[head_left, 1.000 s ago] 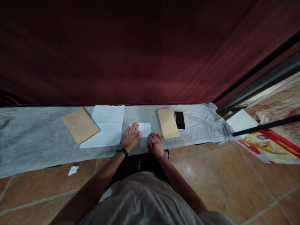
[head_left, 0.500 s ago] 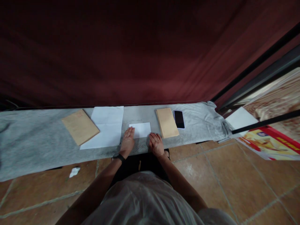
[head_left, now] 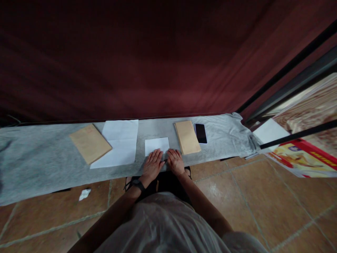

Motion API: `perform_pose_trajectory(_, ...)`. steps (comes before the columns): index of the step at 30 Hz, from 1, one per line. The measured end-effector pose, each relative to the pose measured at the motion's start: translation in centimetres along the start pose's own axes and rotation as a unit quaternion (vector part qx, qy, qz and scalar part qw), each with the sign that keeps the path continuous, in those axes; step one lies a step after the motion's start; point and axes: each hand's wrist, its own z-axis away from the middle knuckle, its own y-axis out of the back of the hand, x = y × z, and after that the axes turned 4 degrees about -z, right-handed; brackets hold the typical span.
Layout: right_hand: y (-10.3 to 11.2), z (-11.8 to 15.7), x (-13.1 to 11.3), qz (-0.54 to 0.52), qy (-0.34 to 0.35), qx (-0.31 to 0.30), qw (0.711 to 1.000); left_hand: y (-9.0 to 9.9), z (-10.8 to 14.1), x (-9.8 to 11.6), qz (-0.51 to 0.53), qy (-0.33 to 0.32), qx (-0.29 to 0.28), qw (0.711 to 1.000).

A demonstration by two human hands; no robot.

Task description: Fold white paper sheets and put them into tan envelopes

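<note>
A small white folded paper lies flat on the grey cloth. My left hand rests over its near edge, palm down, fingers extended and holding nothing. Beside it, my right hand lies at the paper's near right corner with its fingers spread a little and nothing in them. Larger white sheets lie to the left, partly under a brown envelope stack. Right of the folded paper is another stack of brown envelopes.
A dark-screened phone lies right of the envelopes. The grey cloth covers the long narrow surface, with a dark red curtain behind it. Black bars and a red and yellow box are at the right.
My left hand has moved right, from the paper's left edge to its near edge, close beside my right hand. My right hand has barely moved.
</note>
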Motion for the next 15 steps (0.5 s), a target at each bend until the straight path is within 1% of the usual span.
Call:
perform_pose_trajectory(9,0.0,0.0,0.0,0.005,0.001,0.002,1.000,0.4,2.1,-1.9,-0.008,0.043,0.018,0.999)
perform_pose_trajectory(15,0.3,0.1,-0.3,0.014,0.001,0.001,1.000,0.8,2.6,-2.1,-0.001,0.049,0.021,0.999)
